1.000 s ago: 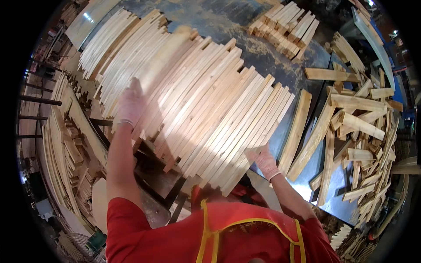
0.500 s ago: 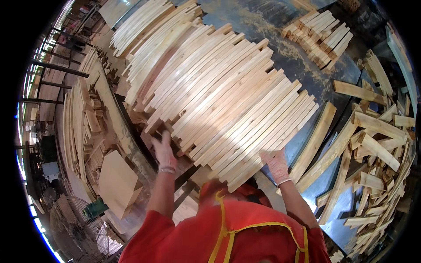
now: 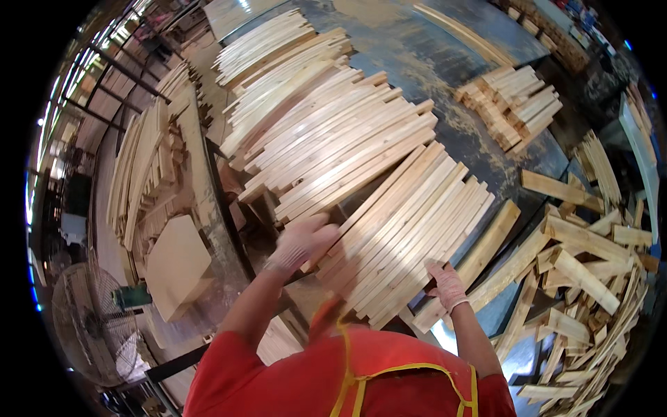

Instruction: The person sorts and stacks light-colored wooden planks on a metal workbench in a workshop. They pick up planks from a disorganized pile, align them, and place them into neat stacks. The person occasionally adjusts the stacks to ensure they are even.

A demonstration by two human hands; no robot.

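A near group of pale wooden strips lies side by side, slanting away from me. A wedge-shaped gap parts it from a larger row of wooden strips behind. My left hand, in a whitish glove, is at the group's left side near the gap; motion smears its fingers. On the opposite side, my gloved right hand grips the outer edge of the near group, its fingertips bent against the last strip.
Offcuts pile up at the right, beside a long board. Stacked short blocks sit on the sawdust-strewn metal table. At left are a side bench with curved pieces and a fan.
The near strips have parted from the row behind, opening a gap. My left hand has moved right to the near group's edge. The right hand stays at the outer side; the view has shifted.
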